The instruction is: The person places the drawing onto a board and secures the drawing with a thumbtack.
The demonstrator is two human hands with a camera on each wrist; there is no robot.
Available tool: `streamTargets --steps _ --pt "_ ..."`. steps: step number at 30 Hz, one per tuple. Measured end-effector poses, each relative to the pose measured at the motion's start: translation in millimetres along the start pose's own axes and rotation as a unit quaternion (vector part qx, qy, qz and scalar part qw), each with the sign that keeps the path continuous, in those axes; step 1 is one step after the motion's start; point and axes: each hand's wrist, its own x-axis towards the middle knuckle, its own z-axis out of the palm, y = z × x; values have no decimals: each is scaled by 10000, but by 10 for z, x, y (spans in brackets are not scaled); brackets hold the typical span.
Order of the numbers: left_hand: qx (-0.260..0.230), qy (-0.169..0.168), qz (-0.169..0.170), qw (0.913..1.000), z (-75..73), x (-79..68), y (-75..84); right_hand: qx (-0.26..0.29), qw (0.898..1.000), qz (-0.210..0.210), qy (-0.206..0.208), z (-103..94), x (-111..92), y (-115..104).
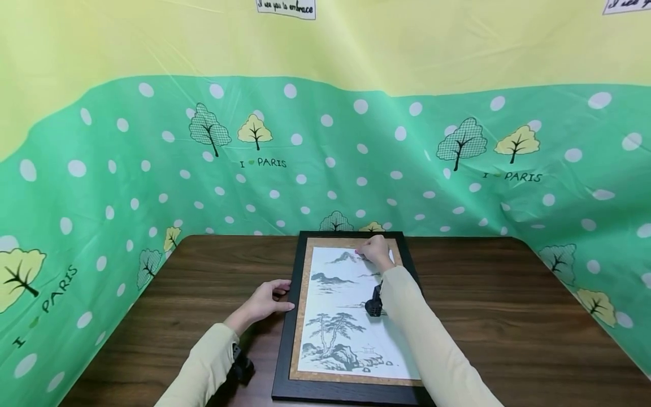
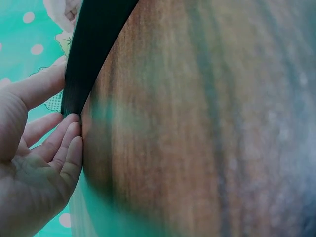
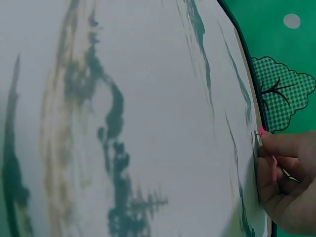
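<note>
A sheet of paper with an ink landscape [image 1: 330, 302] lies on a cork board [image 1: 325, 377] with a black frame [image 1: 290, 339]. Near the sheet's top edge, my right hand [image 1: 376, 251] pinches a pink push pin [image 3: 261, 132] between thumb and fingertips, its thin metal point showing at the paper in the right wrist view. My left hand [image 1: 264, 301] is at the frame's left side, thumb and fingertips right at the black edge, fingers fairly straight. The left wrist view shows that same hand [image 2: 39, 163] beside the dark frame edge [image 2: 94, 49].
The board lies on a dark wooden table [image 1: 488, 305]. Behind it and at both sides hangs a green and yellow cloth [image 1: 346, 130] with dots and trees. A black wrist camera [image 1: 373, 304] hangs over the sheet below my right sleeve; another [image 1: 241, 366] sits by my left sleeve.
</note>
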Motion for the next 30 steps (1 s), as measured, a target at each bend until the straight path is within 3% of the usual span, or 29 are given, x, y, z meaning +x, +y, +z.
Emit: streamTargets --steps 11,16,24,30 --pt "-3 -14 -22 10000 26 28 12 109 9998 -5 158 -71 5 60" --pt "13 -56 -46 10000 18 13 -10 278 9995 -129 -97 -102 -43 84" --pt "-16 -48 -63 10000 2 7 -26 812 9960 3 -374 -106 -58 77" --pt "-89 -18 -106 9999 3 12 -15 499 9978 -135 -408 -80 -41 88"
